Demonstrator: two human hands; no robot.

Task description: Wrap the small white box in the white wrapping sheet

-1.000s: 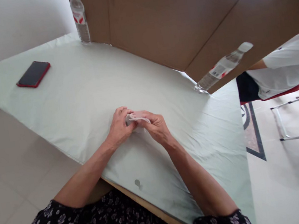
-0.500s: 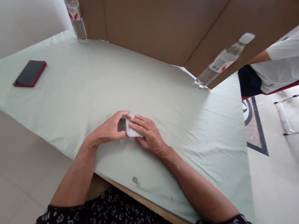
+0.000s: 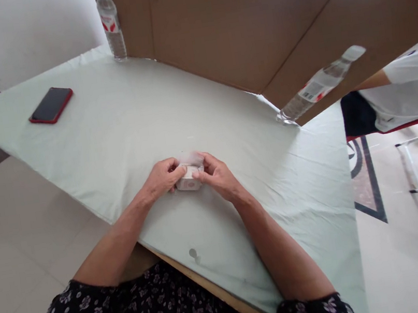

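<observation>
My left hand [image 3: 163, 177] and my right hand [image 3: 217, 174] meet over the middle of a table covered with a pale cloth [image 3: 119, 133]. Between them they pinch a small folded whitish piece [image 3: 189, 172], paper or cloth, with a pinkish underside. Its upper edge is blurred by motion. Both hands have fingers curled and pressed on it, the left from the left side, the right from the right. The piece is just above the cloth; I cannot tell whether it touches it.
A red-cased phone [image 3: 51, 104] lies at the far left of the table. One water bottle [image 3: 110, 22] stands at the back, another [image 3: 320, 85] at the right, both against a brown cardboard wall [image 3: 251, 19]. A person in white sits behind it at right [image 3: 407, 90].
Half a second ago my right hand pressed the piece flat on the cloth; now both hands have lifted and pinch it between them. The view has shifted slightly.
</observation>
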